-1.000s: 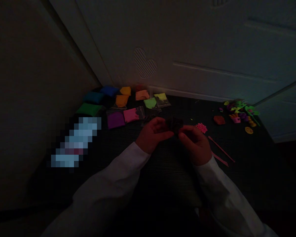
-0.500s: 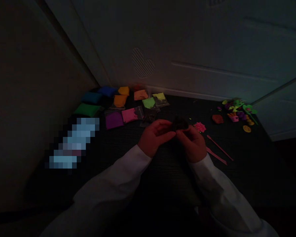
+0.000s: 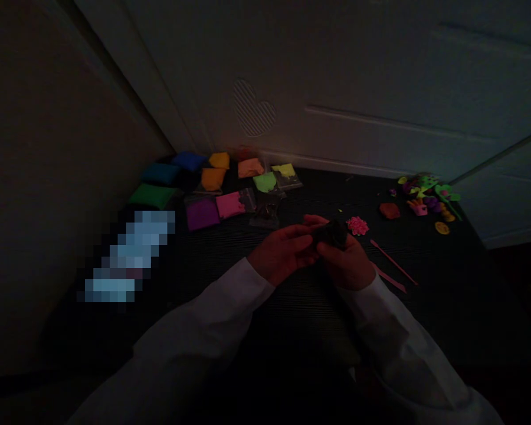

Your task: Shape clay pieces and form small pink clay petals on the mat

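Note:
Between my two hands, above the dark table [image 3: 230, 260], is a lump of black modelling clay [image 3: 335, 233]; the dim light hides its exact shape. My right hand [image 3: 347, 260] is closed around it, thumb on the near side. From the left, my left hand [image 3: 285, 251] touches the lump with its fingers bent and thumb against it. Just beyond my right hand lies a pink clay flower [image 3: 357, 225]. A thin pink modelling stick [image 3: 393, 261] and a flat pink clay knife [image 3: 390, 278] lie to the right of that hand.
Bags of coloured clay, among them purple [image 3: 202, 213], pink [image 3: 230, 205] and green [image 3: 153, 195], spread along the back left. A blurred bright panel [image 3: 130, 254] lies left. A red clay lump [image 3: 389, 211] and small clay figures [image 3: 429, 198] are back right, before a white panelled wall [image 3: 358, 77].
The black lump has turned and shifted slightly right and down, further into my right hand. My left hand's fingers have stretched out more beneath and behind it.

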{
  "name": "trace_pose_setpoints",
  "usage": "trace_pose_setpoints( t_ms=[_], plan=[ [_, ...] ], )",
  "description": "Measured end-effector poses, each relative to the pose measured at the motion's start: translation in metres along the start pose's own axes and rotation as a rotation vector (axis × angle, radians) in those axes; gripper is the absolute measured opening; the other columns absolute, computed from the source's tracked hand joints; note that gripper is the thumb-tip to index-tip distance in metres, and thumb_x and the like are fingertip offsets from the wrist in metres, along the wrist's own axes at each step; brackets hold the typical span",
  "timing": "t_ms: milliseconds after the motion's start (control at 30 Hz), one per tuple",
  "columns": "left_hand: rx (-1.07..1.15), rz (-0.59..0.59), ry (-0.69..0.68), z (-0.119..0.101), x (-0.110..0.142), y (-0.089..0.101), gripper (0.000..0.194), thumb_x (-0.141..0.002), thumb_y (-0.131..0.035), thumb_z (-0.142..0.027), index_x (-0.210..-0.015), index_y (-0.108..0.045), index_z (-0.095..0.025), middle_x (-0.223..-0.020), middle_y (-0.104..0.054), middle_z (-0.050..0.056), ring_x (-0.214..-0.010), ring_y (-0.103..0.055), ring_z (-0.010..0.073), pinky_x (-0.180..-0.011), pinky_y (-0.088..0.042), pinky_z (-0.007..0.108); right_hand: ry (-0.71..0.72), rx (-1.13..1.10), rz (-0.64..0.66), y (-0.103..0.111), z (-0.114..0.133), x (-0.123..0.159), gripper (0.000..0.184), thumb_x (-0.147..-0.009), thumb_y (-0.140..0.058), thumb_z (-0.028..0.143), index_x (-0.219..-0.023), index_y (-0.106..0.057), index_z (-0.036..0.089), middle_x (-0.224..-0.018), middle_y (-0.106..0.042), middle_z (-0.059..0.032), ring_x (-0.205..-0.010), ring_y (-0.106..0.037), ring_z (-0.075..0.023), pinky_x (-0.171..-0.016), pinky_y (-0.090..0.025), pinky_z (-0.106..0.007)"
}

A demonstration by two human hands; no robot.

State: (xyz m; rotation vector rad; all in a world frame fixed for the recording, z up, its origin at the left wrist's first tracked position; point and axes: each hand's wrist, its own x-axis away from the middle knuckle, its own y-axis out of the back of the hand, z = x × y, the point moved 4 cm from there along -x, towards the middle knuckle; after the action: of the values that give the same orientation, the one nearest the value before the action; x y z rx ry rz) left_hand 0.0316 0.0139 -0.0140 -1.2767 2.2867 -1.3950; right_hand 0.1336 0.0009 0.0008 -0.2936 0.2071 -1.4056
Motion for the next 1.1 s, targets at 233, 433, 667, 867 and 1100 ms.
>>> trace_pose_setpoints(
  t_ms=[233, 433, 667, 867, 1100],
  plan=[
    [0.072, 0.044, 0.101, 0.006, 0.001, 0.0, 0.022, -0.066, -0.06, -0.017, -0.088, -0.058, -0.015, -0.077, -0.061, 0.001, -0.064, -0.056, 0.0085, -0.059, -0.045, 0.021, 0.029, 0.048, 0.069, -0.003, 0.004, 0.001, 0.04, -0.06, -0.066, 0.026, -0.099, -0.056, 0.028, -0.117, -0.05, 0.0007, -0.106, -0.047, -0.0194, -0.092, -0.036, -0.038],
    [0.081, 0.074, 0.167, 0.004, 0.001, 0.001, 0.024, -0.07, -0.054, -0.023, -0.091, -0.059, -0.012, -0.082, -0.062, 0.004, -0.066, -0.056, 0.0098, -0.062, -0.044, 0.023, 0.066, 0.111, 0.117, -0.001, 0.009, 0.001, 0.027, -0.061, -0.066, 0.027, -0.088, -0.062, 0.028, -0.122, -0.046, 0.0022, -0.111, -0.042, -0.0213, -0.095, -0.032, -0.041],
    [0.006, 0.148, 0.113, 0.001, 0.0, 0.0, 0.028, -0.069, -0.056, -0.018, -0.097, -0.056, -0.014, -0.087, -0.062, 0.004, -0.076, -0.059, 0.0142, -0.069, -0.044, 0.027, 0.03, -0.036, 0.029, 0.004, 0.007, -0.002, 0.022, -0.06, -0.066, 0.031, -0.081, -0.063, 0.028, -0.121, -0.047, 0.0044, -0.112, -0.041, -0.0205, -0.095, -0.032, -0.04],
    [0.012, 0.077, 0.053, 0.007, -0.001, 0.002, 0.024, -0.068, -0.059, -0.015, -0.092, -0.057, -0.017, -0.082, -0.063, 0.002, -0.069, -0.058, 0.0099, -0.063, -0.045, 0.023, -0.026, 0.012, 0.063, -0.001, 0.002, 0.001, 0.038, -0.061, -0.065, 0.031, -0.098, -0.057, 0.028, -0.118, -0.05, -0.0009, -0.105, -0.048, -0.0219, -0.091, -0.036, -0.042],
    [0.067, 0.085, 0.097, 0.006, -0.001, 0.004, 0.023, -0.071, -0.055, -0.028, -0.091, -0.057, -0.015, -0.079, -0.063, 0.004, -0.071, -0.057, 0.0121, -0.065, -0.044, 0.025, 0.025, 0.141, 0.144, 0.002, 0.012, 0.002, 0.05, -0.06, -0.067, 0.026, -0.108, -0.051, 0.029, -0.128, -0.039, 0.0001, -0.112, -0.041, -0.0209, -0.093, -0.035, -0.038]
  ],
)
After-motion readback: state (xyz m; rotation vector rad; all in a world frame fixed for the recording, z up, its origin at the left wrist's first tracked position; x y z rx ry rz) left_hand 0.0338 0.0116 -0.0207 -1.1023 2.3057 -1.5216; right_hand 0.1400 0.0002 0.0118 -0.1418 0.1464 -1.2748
